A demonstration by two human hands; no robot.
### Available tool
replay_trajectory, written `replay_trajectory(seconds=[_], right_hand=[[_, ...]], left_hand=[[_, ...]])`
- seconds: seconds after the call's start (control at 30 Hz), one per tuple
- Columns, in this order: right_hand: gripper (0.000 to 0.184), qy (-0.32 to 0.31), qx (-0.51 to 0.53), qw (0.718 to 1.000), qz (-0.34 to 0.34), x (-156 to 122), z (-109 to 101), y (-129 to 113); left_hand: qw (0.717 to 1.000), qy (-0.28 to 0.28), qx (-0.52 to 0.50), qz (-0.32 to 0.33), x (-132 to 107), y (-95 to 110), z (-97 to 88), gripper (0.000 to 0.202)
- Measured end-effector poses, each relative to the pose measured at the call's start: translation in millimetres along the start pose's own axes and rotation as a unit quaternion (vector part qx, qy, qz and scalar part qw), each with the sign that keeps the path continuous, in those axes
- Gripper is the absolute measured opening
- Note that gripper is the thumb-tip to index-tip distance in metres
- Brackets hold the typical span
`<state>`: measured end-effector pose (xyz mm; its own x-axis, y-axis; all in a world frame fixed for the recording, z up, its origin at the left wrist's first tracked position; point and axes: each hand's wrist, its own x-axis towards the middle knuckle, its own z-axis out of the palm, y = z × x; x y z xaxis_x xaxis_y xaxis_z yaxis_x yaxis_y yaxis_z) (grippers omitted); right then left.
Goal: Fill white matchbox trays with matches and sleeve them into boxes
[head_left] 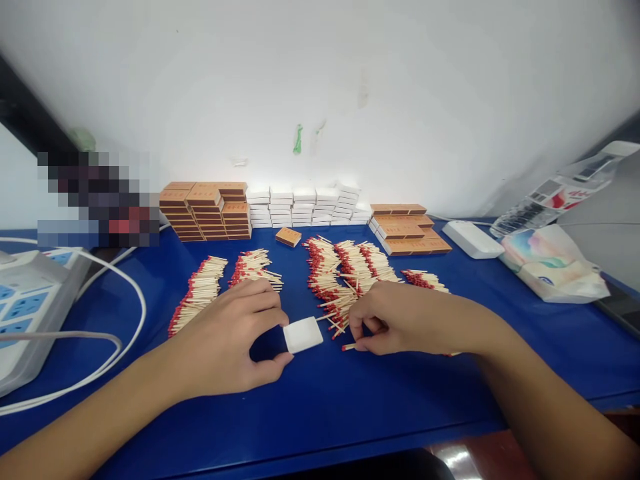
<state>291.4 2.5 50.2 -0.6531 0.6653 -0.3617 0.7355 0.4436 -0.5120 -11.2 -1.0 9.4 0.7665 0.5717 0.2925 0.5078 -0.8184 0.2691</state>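
Power strip (31, 305) cut off left, matchbox print (203, 194) unreadably small

Tray (303, 335) in left hand (243, 337); matches (325, 272) nearby

Wall (400, 80): bright, duller upper right
Surface (350, 420): soft shadows
Lower edge: white glare, right of centre
Left side: pixelated patch
Bottle (563, 190): stretched toward right edge

Item: one head view; worn by the person before me, above the near edge of the blue table (360, 413); faced forward and down, toward the white wall (410, 100); close to left hand (243, 337) and right hand (385, 319) (both below mid-frame); span, power strip (23, 308) to tissue pack (550, 263).
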Motion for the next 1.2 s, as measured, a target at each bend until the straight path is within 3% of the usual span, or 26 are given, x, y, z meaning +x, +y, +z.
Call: replay_trajectory(seconds=[0.1, 0.23, 0.43, 0.83, 0.97, 1.07, 1.2], right_hand=[[0.019, 0.02, 0.027, 0.999, -0.025, -3.7, -3.2, -1.5], [0.018, 0.097, 0.048, 0.993, -0.052, -1.6, 0.9, -5.4], [0.016, 0.198, -0.066, 0.975, -0.077, 15.3, 18.0, -19.3], [0.015, 0.15, -0.12, 0.981, -0.041, 20.3, 25.4, -31.9], [0.017, 0.192, -0.089, 0.976, -0.043, 13.1, 17.4, -22.0], [0.019, 0.237, -0.078, 0.968, -0.009, 5.1, 5.6, -7.7], [0.019, 0.214, -0.091, 0.973, 0.011, 1.1, -3.0, 4.2]], left_hand=[[1.0, 0.014, 0.014, -0.004, 0.2, -0.3, 0.3, 0.016], [0.999, 0.04, 0.034, -0.009, 2.0, 3.1, 0.5, 0.013], [0.997, 0.057, 0.055, -0.009, 3.2, 12.3, 2.9, 0.014], [0.994, 0.082, 0.067, 0.006, 3.8, 14.6, 5.7, 0.014], [0.993, 0.088, 0.071, 0.009, 2.6, 13.3, 5.8, 0.014], [0.993, 0.088, 0.077, 0.003, 2.1, 9.0, 4.5, 0.014], [0.992, 0.089, 0.088, -0.003, 2.1, 2.1, 2.4, 0.017]])
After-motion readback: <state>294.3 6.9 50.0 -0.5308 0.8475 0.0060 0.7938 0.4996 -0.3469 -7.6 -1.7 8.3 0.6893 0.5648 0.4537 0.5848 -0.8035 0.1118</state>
